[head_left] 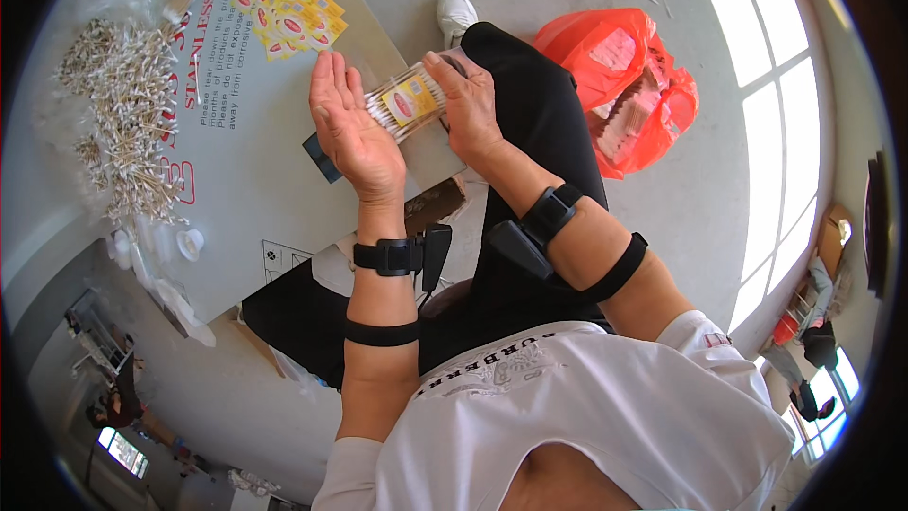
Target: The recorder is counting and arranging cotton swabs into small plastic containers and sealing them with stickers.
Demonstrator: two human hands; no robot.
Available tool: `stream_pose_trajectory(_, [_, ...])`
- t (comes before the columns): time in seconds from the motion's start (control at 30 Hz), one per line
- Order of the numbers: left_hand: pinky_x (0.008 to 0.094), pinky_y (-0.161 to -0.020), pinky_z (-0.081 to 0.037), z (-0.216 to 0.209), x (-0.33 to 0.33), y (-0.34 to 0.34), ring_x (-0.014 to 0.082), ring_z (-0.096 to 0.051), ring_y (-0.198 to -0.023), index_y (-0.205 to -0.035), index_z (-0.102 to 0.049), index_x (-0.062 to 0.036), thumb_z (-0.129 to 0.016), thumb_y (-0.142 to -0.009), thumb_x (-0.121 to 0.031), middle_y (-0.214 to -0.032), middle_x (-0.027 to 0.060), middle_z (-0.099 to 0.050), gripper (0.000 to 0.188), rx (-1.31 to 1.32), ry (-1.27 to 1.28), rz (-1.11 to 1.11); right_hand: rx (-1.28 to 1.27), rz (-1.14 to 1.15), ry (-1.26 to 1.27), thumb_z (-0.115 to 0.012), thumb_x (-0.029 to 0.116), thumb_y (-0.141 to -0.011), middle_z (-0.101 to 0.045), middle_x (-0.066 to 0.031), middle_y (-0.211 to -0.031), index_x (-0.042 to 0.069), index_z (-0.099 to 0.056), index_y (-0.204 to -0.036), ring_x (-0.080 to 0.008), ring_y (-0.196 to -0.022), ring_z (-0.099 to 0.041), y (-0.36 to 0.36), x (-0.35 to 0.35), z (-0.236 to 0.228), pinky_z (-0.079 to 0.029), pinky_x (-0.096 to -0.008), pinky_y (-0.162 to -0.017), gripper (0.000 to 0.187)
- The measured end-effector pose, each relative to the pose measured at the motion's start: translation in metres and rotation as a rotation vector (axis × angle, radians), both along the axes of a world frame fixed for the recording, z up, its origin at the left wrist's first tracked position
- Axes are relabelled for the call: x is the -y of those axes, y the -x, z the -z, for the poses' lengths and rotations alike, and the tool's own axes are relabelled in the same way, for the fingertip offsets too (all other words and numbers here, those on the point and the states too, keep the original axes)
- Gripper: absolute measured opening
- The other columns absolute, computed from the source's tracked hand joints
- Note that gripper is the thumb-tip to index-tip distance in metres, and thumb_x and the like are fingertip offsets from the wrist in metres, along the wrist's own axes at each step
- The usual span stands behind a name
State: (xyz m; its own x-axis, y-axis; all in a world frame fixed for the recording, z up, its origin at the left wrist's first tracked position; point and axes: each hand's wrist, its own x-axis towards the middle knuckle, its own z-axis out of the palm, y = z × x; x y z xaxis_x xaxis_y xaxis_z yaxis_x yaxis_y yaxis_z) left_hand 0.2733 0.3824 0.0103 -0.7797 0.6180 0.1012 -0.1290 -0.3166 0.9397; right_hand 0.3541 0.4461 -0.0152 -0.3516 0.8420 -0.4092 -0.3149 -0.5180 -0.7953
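Note:
A clear pack of cotton swabs [407, 102] with a yellow label card is held over the table edge. My right hand [469, 106] grips its right end, thumb on top and fingers mostly hidden beneath. Beside the pack's left end, my left hand [357, 132] is open, palm up, with fingers stretched out together. The swab tips there lie close to the palm; whether they touch it I cannot tell. Beyond my left fingertips is a loose heap of yellow label cards [293, 14] on the table [246, 161].
A large pile of loose cotton swabs [128, 123] covers the table's left side. To the right, a red plastic bag [605, 38] with pinkish packs stands on the floor near my knee. A dark blue flat object [322, 159] lies by my left wrist. Other people are far off.

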Motion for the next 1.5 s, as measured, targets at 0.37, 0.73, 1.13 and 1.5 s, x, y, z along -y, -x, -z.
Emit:
stream_pose_trajectory(0.37, [0.0428,-0.119,-0.013,-0.001,0.024,-0.036,0.0305,-0.015,-0.147,-0.148,-0.02,0.0058,-0.038,-0.103,-0.04,-0.156,0.021,-0.018,0.067,0.034,0.007,-0.085,-0.03,0.02,0.038,-0.068,0.021,-0.089,-0.055,0.0047,-0.072,0.006,-0.061,-0.077,-0.0049,-0.067,-0.046,0.0,-0.002,0.001,-0.04,-0.0243,-0.063,0.021])
stream_pose_trajectory(0.73, [0.0501,-0.116,-0.018,-0.005,0.036,-0.019,0.0368,-0.021,-0.145,-0.15,-0.022,-0.0003,-0.039,-0.101,-0.045,-0.157,0.0219,-0.018,0.069,-1.192,0.748,0.055,-0.034,-0.015,0.048,-0.066,0.021,-0.09,-0.055,0.005,-0.07,0.006,-0.06,-0.075,-0.004,-0.064,-0.047,-0.003,-0.003,0.005,-0.04,-0.0241,-0.059,0.022])
stream_pose_trajectory(1.13, [0.0623,-0.113,-0.01,-0.015,0.041,-0.017,0.0352,-0.015,-0.147,-0.151,-0.022,-0.002,-0.051,-0.091,-0.056,-0.158,0.0184,-0.02,0.085,-1.326,1.069,0.277,-0.052,-0.038,0.085,-0.065,0.023,-0.092,-0.058,0.0032,-0.075,0.003,-0.063,-0.083,-0.0057,-0.068,-0.05,-0.006,-0.005,0.005,-0.042,-0.0239,-0.063,0.022])
stream_pose_trajectory(1.5, [0.0634,-0.113,-0.009,-0.019,0.039,-0.02,0.0347,-0.014,-0.148,-0.15,-0.02,0.001,-0.067,-0.084,-0.046,-0.157,0.0214,-0.019,0.094,-1.262,1.088,0.284,-0.01,-0.159,-0.116,-0.073,0.005,-0.082,-0.065,0.0004,-0.081,0.003,-0.065,-0.088,-0.0061,-0.073,-0.057,-0.015,0.005,-0.002,-0.048,-0.0237,-0.067,0.01])
